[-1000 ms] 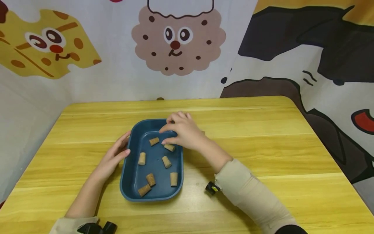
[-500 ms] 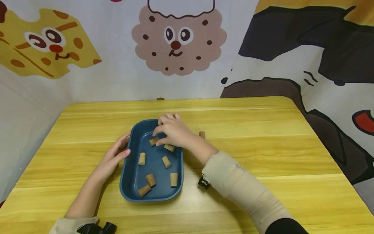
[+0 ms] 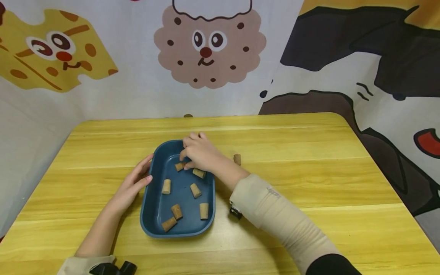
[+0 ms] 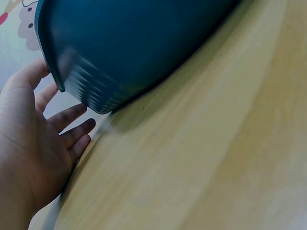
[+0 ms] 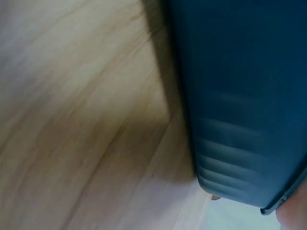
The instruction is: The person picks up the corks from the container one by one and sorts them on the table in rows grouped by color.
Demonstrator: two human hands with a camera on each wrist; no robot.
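A blue plastic tray point(image 3: 144, 214) holds several small cork stoppers, some pale and some darker brown. My left hand point(image 3: 132, 185) rests against the tray's left side, thumb near the rim. In the left wrist view, the fingers of the left hand point(image 4: 38, 129) are spread and fairly straight beside the tray's outer wall point(image 4: 139, 43). Over the tray's far right corner reaches my right hand point(image 3: 199, 152), thumb and index finger down at a brown cork point(image 3: 179, 167), pinching it; the thumb partly hides it. A pale cork point(image 3: 199, 173) lies just below this hand.
On the wooden table point(image 3: 292, 152), a brown cork point(image 3: 237, 159) stands right of the tray, behind the right forearm. Nearer corks in the tray include a pale one point(image 3: 204, 211) and a brown one point(image 3: 169, 224). A cartoon-printed cloth point(image 3: 137, 99) hangs behind the table.
My right hand has moved left and slightly down within the tray, from above the pale cork to the brown cork. The cork on the table has come into fuller view. My left hand stays put.
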